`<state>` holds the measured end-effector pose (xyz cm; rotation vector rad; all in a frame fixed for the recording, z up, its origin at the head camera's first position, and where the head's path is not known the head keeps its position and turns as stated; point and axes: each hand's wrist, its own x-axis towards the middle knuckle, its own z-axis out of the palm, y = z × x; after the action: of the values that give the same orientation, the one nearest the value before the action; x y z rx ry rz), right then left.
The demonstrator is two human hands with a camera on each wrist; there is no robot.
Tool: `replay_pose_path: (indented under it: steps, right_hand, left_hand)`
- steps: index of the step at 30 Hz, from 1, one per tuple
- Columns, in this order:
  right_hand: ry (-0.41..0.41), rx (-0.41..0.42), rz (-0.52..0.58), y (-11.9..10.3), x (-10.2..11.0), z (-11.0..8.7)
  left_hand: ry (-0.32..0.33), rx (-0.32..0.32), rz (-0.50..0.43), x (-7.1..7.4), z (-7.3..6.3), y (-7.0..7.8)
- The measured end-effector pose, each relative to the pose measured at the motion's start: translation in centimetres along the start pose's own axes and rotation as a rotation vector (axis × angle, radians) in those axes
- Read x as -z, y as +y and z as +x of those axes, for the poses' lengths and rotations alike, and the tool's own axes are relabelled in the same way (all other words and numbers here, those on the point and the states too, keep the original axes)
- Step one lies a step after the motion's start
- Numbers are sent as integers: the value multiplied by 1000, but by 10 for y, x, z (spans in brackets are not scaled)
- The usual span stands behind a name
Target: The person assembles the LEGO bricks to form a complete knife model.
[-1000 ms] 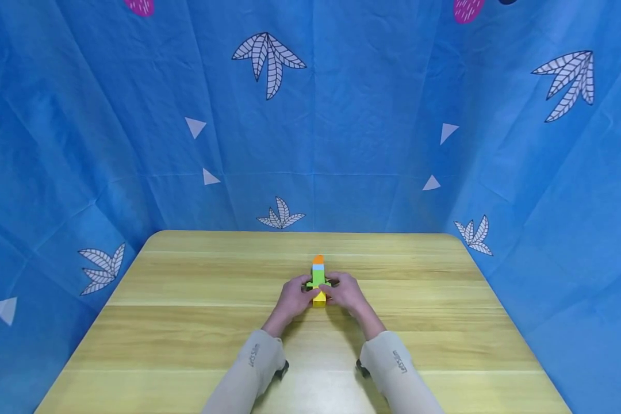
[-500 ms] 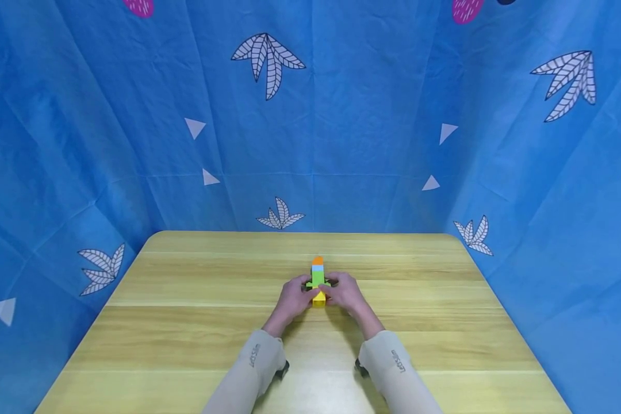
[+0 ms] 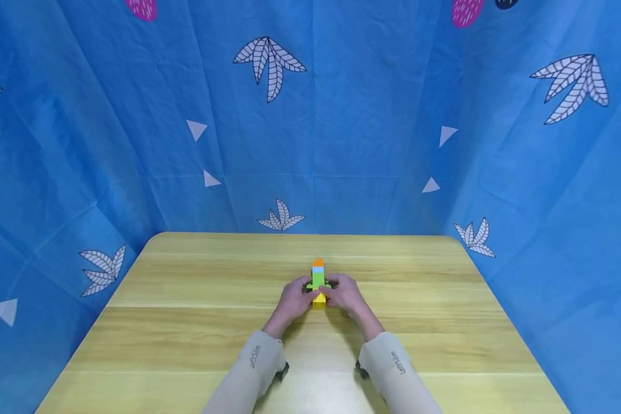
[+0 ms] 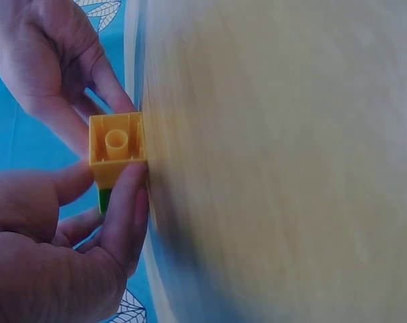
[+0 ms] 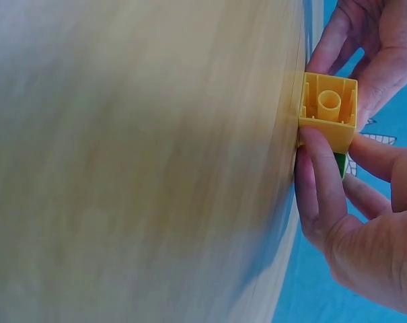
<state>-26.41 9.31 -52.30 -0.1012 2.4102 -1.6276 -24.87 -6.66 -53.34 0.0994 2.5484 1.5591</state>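
Note:
A stack of toy building bricks lies lengthwise at the table's middle, held from both sides. In the head view, its far end is an orange brick [image 3: 318,262], followed by a light blue brick [image 3: 318,269], a green brick [image 3: 318,278] and, nearest the person, a yellow brick [image 3: 318,305]. My left hand [image 3: 292,298] grips the left side, thumb on top of the yellow part. Opposite it, my right hand [image 3: 345,291] pinches the right side the same way. Both wrist views show the hollow underside of the yellow brick [image 4: 117,142], with a round tube inside.
The bricks are on a wood-grain table [image 3: 186,333] with rounded far corners. Behind and beside it hangs a blue curtain [image 3: 341,115] printed with white leaves and triangles. Light sleeves [image 3: 253,368] cover both forearms, with dark wrist devices below the cuffs.

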Motion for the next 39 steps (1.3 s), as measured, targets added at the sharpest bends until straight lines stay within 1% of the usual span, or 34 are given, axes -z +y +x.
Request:
replay_pose_path:
  steps: [5, 10, 13, 15, 16, 20, 22, 23, 24, 28, 32, 34, 36, 39]
  right_hand:
    - [-1, 7, 0, 0, 0, 2]
    - [1, 7, -9, 1, -1, 4]
    - [4, 7, -15, 0, -1, 4]
    - [7, 22, -33, -1, 0, 3]
    - [19, 37, -70, -2, 0, 2]
    - [85, 126, -326, -6, 1, -1]
    - [116, 146, -438, -7, 2, -2]
    - [119, 148, -464, -7, 3, -2]
    - [113, 138, -464, -7, 4, -2]
    - [100, 144, -466, -4, 12, -5]
    - [110, 191, -520, 4, 27, -12]
    - [118, 217, -572, 7, 39, -15]
    - [127, 251, -621, 11, 53, -17]
    - [148, 309, -709, 16, 76, -21]
  left_hand:
    - [3, -15, 26, 1, 1, 1]
    - [7, -4, 49, 2, 1, 2]
    - [13, -9, 63, 2, 1, 3]
    - [23, -8, 75, 2, 0, 3]
    - [32, -8, 85, 2, 1, 3]
    - [71, -17, 145, 4, 2, 2]
    - [82, -28, 169, 8, 1, 1]
    - [83, -36, 178, 10, 1, 1]
    - [83, -45, 185, 13, 0, 1]
    - [73, -111, 262, 32, -5, -1]
    - [56, -178, 399, 58, -14, -7]
    - [57, -215, 468, 74, -18, -11]
    - [64, -252, 539, 93, -20, -16]
    - [98, -313, 658, 125, -24, -22]
